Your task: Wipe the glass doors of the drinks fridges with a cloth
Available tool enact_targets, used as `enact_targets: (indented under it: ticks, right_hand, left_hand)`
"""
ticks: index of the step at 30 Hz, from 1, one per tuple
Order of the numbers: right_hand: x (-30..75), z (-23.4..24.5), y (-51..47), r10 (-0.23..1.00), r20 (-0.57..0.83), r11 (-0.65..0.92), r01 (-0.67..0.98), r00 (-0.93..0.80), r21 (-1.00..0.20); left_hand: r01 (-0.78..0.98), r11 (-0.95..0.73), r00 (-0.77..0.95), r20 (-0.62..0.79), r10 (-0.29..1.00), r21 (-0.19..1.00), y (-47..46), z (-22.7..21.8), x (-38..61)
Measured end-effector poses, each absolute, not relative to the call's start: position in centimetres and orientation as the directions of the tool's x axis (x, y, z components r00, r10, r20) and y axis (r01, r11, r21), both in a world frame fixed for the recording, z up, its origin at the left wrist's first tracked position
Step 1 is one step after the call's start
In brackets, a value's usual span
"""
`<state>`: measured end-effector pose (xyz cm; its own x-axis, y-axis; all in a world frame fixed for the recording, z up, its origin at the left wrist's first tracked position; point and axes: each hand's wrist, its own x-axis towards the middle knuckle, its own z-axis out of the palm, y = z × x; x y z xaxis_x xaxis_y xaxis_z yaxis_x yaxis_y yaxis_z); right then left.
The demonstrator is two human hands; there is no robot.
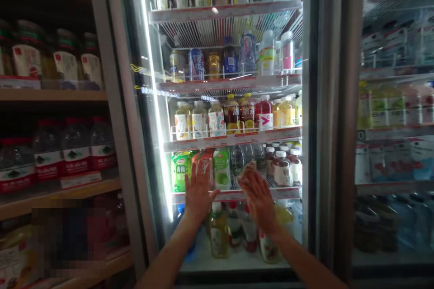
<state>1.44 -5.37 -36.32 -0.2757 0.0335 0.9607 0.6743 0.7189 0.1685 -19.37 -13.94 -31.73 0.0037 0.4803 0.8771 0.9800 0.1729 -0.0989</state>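
Observation:
Both my arms reach up toward a lit drinks fridge (224,11) with wire shelves. My left hand (199,189) is open, fingers spread, in front of the lower shelf rail (230,195), by a green-labelled bottle (221,168) and a reddish one (203,159). My right hand (258,195) is also open, fingers stretched and slightly blurred, in front of the clear water bottles (242,159). Neither hand holds anything. Whether the palms touch glass or the shelf I cannot tell.
Wooden shelves (54,95) at the left carry rows of jars and red-labelled water bottles (76,153). A second fridge door (393,135) at the right shows more drinks behind hazy glass. Bottles (219,232) stand on the fridge floor below my hands.

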Motion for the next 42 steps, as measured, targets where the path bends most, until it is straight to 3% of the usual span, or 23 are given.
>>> enact_targets:
  ticks: [3, 9, 11, 14, 16, 18, 21, 23, 25, 29, 31, 34, 36, 40, 42]
  right_hand:
    - [2.6, -36.7, -4.9, 0.011, 0.921, 0.717, 0.646, -0.388, 0.264]
    - [7.0, -35.9, -2.9, 0.051, 0.996, 0.615, 0.783, 0.079, -0.094]
    - [4.9, -36.4, -4.0, 0.074, 0.997, 0.664, 0.747, -0.023, -0.032]
    - [2.9, -38.1, -5.1, 0.044, 0.945, 0.721, 0.665, -0.323, 0.193]
    - [4.5, -39.4, -4.6, 0.039, 0.924, 0.712, 0.659, -0.381, 0.242]
    - [7.5, -40.4, -3.3, 0.079, 0.961, 0.663, 0.734, -0.265, 0.148]
    - [10.3, -41.0, -2.1, 0.130, 0.991, 0.581, 0.807, 0.036, -0.106]
    - [9.0, -41.1, -2.7, 0.180, 0.979, 0.588, 0.788, 0.094, -0.184]
    - [6.2, -41.2, -3.9, 0.211, 0.977, 0.654, 0.748, -0.034, -0.115]
    - [4.6, -40.9, -4.5, 0.064, 0.942, 0.748, 0.641, -0.328, 0.172]
    - [6.6, -40.4, -3.7, 0.069, 0.964, 0.711, 0.691, -0.256, 0.132]
    - [8.5, -39.9, -3.1, 0.132, 0.991, 0.634, 0.765, 0.031, -0.109]
    - [7.1, -40.2, -3.8, 0.150, 0.988, 0.648, 0.750, 0.043, -0.131]
    - [2.1, -40.8, -5.9, 0.034, 0.932, 0.766, 0.608, -0.360, 0.207]
    - [1.8, -39.6, -5.6, -0.017, 0.901, 0.767, 0.572, -0.433, 0.289]
  left_hand:
    - [0.977, 0.181, 0.011, 0.879, 0.477, -0.111, -14.0, -31.8, -19.4]
    - [0.978, 0.186, -0.015, 0.856, 0.516, -0.096, -14.0, -31.9, -19.2]
    - [0.979, 0.184, -0.022, 0.855, 0.519, -0.087, -14.1, -31.8, -19.2]
    - [0.979, 0.184, -0.020, 0.866, 0.500, -0.083, -14.2, -31.8, -19.1]
    - [0.980, 0.180, -0.016, 0.869, 0.494, -0.084, -14.2, -31.8, -19.2]
    - [0.981, 0.178, -0.023, 0.865, 0.501, -0.077, -14.1, -31.9, -19.1]
    - [0.983, 0.173, -0.038, 0.854, 0.520, -0.061, -14.0, -32.0, -19.0]
    - [0.983, 0.177, -0.048, 0.851, 0.523, -0.053, -13.9, -32.0, -18.9]
    - [0.982, 0.180, -0.049, 0.849, 0.525, -0.055, -13.9, -32.0, -18.9]
    - [0.981, 0.184, -0.040, 0.858, 0.513, -0.065, -14.0, -32.1, -19.0]
    - [0.981, 0.181, -0.037, 0.863, 0.504, -0.064, -14.0, -32.2, -19.0]
    - [0.983, 0.177, -0.040, 0.861, 0.507, -0.058, -13.9, -32.4, -18.9]
    - [0.982, 0.182, -0.044, 0.862, 0.505, -0.056, -13.8, -32.5, -18.9]
    - [0.979, 0.193, -0.040, 0.867, 0.497, -0.066, -13.7, -32.6, -19.1]
    - [0.978, 0.196, -0.034, 0.870, 0.492, -0.073, -13.7, -32.7, -19.2]
